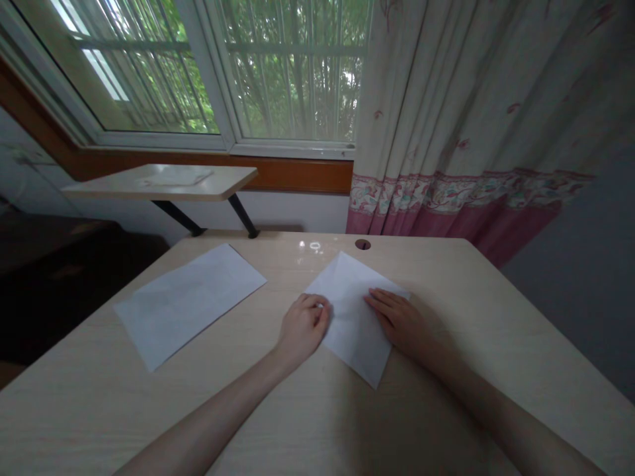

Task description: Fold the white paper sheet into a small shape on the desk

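Observation:
A white sheet of paper (354,317), turned so one corner points toward me, lies on the desk (278,423) between my hands. At its left edge, my left hand (303,325) is closed, thumb against curled fingers, gripping the paper's side. My right hand (399,320) rests on the right part of the sheet with its fingers stretched out flat. Beneath that palm, the paper's right edge is partly hidden. Farther left lies a second white paper (191,301), longer in shape and touched by neither hand.
A small raised shelf (104,187) on black supports stands at the back left, with a pale flat item (173,176) on top. A round cable hole (363,244) is near the desk's back edge. Behind are a barred window (297,79) and a floral curtain (446,132).

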Demonstrator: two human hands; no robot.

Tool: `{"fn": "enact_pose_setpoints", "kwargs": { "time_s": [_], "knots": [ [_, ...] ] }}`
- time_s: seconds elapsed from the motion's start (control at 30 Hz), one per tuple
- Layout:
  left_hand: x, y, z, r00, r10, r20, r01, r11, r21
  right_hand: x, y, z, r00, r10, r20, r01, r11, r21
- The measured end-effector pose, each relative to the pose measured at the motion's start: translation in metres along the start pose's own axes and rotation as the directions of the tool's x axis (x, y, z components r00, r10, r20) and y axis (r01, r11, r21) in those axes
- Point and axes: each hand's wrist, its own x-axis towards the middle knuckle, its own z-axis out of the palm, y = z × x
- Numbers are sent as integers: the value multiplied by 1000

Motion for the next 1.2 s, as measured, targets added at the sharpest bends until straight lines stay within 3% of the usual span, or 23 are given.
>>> {"fn": "enact_pose_setpoints", "kwargs": {
  "time_s": [0.17,0.3,0.4,0.5,0.57,0.9,1.03,1.2],
  "knots": [
    [2,1,-1,999,22,39,-21,999,-28,0,0,-2,1000,1,14,-1,1000,-22],
    [2,6,-3,980,155,124,-146,986,-83,0,0,-1,1000,4,20,-4,999,-49],
    [-2,9,-5,930,311,197,-280,945,-167,-1,-2,-2,1000,4,29,-2,997,-78],
    [-6,11,-6,842,478,249,-418,871,-257,-3,-5,-6,999,0,40,4,993,-115],
    [-7,12,-7,813,520,262,-468,851,-239,-5,-8,-9,999,-3,43,9,990,-140],
    [-7,5,-7,893,345,289,-360,933,1,-13,6,-35,983,-163,78,171,979,-108],
    [-7,12,-15,876,275,396,-310,950,27,-15,14,-37,964,-262,45,260,965,40],
    [-12,22,-23,840,199,504,-235,972,8,-20,20,-36,954,-265,141,226,943,245]
  ]
}}
